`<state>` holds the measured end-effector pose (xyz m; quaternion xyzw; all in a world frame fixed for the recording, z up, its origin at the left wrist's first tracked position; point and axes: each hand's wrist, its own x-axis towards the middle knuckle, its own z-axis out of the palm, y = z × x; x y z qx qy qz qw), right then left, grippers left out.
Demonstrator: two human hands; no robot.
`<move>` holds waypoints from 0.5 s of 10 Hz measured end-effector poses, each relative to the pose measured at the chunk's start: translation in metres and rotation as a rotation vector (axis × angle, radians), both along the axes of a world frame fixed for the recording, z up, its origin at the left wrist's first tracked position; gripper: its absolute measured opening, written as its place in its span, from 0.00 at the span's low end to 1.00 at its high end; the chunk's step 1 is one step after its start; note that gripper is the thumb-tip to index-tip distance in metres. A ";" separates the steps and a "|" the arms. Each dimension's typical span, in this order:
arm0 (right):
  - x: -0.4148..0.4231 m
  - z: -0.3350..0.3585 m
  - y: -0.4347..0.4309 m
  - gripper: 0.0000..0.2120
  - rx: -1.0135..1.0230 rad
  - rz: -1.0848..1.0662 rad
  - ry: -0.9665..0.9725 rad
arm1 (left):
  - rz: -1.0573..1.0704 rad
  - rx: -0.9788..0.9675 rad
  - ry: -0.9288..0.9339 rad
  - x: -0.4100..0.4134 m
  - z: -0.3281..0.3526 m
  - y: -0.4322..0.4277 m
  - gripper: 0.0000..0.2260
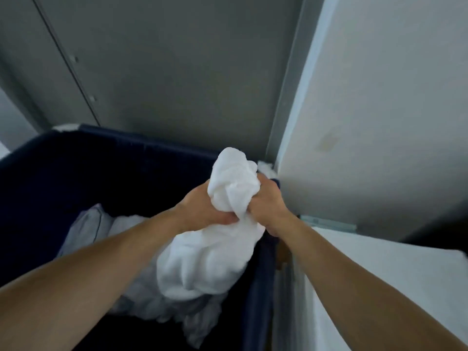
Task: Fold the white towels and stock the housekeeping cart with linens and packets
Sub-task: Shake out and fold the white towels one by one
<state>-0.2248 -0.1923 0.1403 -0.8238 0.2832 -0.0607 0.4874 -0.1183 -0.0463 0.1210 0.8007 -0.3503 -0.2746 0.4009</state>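
Both hands are clamped on one white towel (215, 262), which is scrunched into a rope-ish wad. The left hand (200, 209) grips it from the left with fingers curled underneath. The right hand (268, 206) grips it from the right, knuckles up. The two fists sit just beside each other with only cloth between them.

A lump of the towel pokes up above the fists, and the rest hangs below as a fat, loose bundle. All of this is over a navy bin (76, 168) with fabric walls, close to its right rim and nearer the far right corner than the left. The hanging end drops inside the bin. I can't tell whether it touches what's underneath.

Down in the bin there's a crumpled heap of more white linens (106, 229), spread from the middle toward the right wall. A scrap of white cloth (266, 166) peeks over the rim at the far right corner, and another scrap (65, 127) shows at the far left corner.

Just beside the bin's right rim is a flat white surface (379, 269), but I can't tell what it belongs to. Behind the bin is a grey door (177, 72), with a white wall (379, 110) to its right. It's all a bit blurry.
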 end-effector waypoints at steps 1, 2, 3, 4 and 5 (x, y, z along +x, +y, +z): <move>-0.047 0.108 -0.004 0.11 -0.050 -0.109 -0.197 | 0.009 -0.068 -0.151 -0.037 0.096 -0.022 0.22; -0.083 0.180 -0.026 0.18 0.020 -0.159 -0.361 | -0.013 -0.146 -0.236 -0.074 0.187 -0.047 0.14; -0.120 0.249 -0.044 0.13 -0.040 -0.206 -0.491 | -0.052 -0.240 -0.285 -0.118 0.256 -0.071 0.10; -0.162 0.291 -0.064 0.07 -0.111 -0.271 -0.565 | -0.102 -0.367 -0.332 -0.159 0.298 -0.094 0.09; -0.205 0.327 -0.077 0.04 -0.198 -0.346 -0.630 | -0.186 -0.457 -0.383 -0.196 0.332 -0.115 0.07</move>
